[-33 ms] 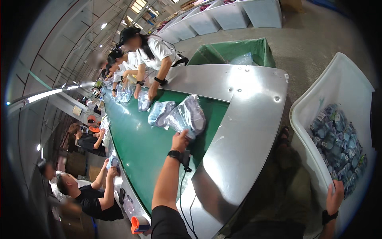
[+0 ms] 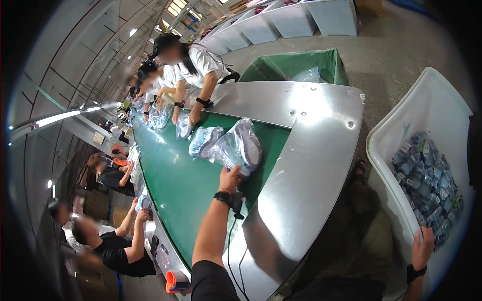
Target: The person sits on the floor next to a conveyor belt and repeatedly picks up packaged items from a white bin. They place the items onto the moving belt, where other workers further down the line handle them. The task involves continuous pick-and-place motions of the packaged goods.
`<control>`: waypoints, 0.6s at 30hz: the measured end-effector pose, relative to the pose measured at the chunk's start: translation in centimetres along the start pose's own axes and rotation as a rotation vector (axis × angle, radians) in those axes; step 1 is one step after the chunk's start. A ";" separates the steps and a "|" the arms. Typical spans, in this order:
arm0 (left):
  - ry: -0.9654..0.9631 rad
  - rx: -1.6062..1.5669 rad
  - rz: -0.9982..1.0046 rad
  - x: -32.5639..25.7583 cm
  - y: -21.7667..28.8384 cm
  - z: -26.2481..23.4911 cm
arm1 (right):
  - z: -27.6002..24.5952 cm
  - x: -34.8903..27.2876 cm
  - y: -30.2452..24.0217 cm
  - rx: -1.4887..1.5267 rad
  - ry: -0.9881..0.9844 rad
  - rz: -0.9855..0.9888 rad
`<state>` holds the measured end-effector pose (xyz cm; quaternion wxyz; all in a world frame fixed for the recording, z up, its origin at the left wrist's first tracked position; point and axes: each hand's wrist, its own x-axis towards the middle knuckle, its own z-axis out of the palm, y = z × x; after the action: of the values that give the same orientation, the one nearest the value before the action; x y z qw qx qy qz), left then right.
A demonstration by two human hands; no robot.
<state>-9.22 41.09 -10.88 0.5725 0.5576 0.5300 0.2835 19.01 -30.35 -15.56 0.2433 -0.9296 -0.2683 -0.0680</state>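
Observation:
My left hand (image 2: 230,178) reaches out over the green conveyor belt (image 2: 170,185) and grips the near edge of a clear plastic bag holding a grey shoe (image 2: 241,145). A second clear bag with a light blue item (image 2: 203,139) lies just beyond it on the belt. My right hand (image 2: 423,247) rests on the near rim of a large white tub (image 2: 432,105) at my right side. The tub is filled with several small bagged blue-grey items (image 2: 427,175).
A curved shiny metal table (image 2: 311,150) wraps the belt's end. Behind it stands a green-lined bin (image 2: 296,65) with a clear bag inside. Other people handle bags along both sides of the belt. White tubs (image 2: 301,20) line the far floor.

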 end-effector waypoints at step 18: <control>-0.236 0.047 0.219 -17.2 0.7 2.7 | -2.1 0.8 -3.3 0.062 0.023 0.072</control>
<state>-11.30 24.60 -5.74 0.5831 0.6548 0.4018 0.2642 17.98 -28.55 -12.20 0.2773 -0.9299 -0.2338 -0.0617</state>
